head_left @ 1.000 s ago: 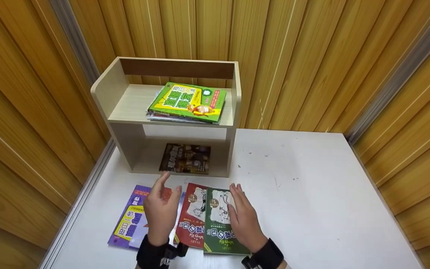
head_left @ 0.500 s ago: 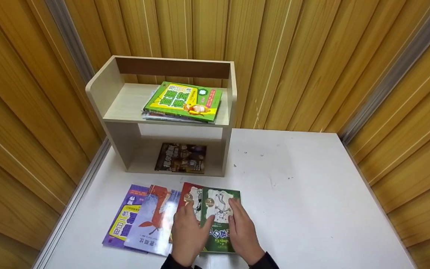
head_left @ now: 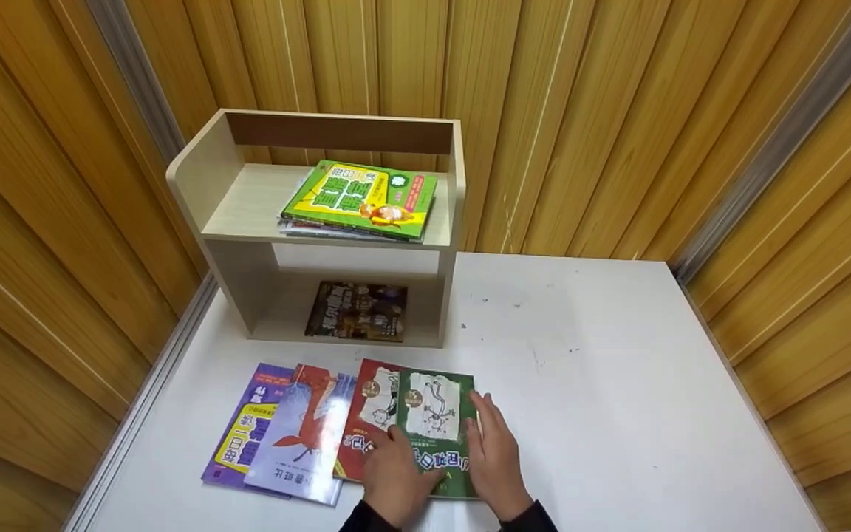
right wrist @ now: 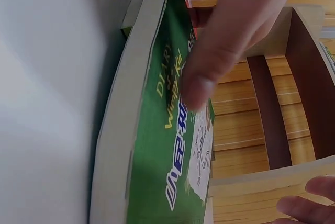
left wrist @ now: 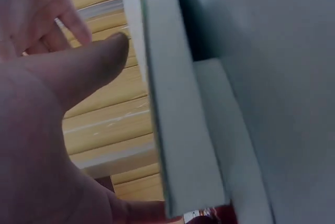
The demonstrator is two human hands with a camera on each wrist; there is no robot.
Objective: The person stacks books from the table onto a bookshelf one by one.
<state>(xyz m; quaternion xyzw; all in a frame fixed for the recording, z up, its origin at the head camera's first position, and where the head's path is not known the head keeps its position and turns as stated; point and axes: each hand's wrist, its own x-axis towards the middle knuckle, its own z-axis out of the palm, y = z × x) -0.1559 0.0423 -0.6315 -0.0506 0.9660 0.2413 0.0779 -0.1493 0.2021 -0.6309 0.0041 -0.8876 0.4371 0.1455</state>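
Note:
In the head view, my left hand is over the lower part of the red book and the green comic-diary book. Its fingers lie toward the red cover, and its thumb is over the green one. My right hand lies along the green book's right edge, fingers extended. The green book overlaps the red one. Close up in the right wrist view, the left thumb hovers over or touches the green cover; contact is hard to tell. The left wrist view shows the page edges of a book beside the left hand.
A purple book lies partly under a pale blue book with a red deer on the left. Behind stands a two-tier wooden shelf. Green books are stacked on its upper tier; a dark book lies below.
Both hands have come down from above the books to the red and green pair. The left hand has moved right, off the deer book, then lower. The right hand has shifted slightly right.

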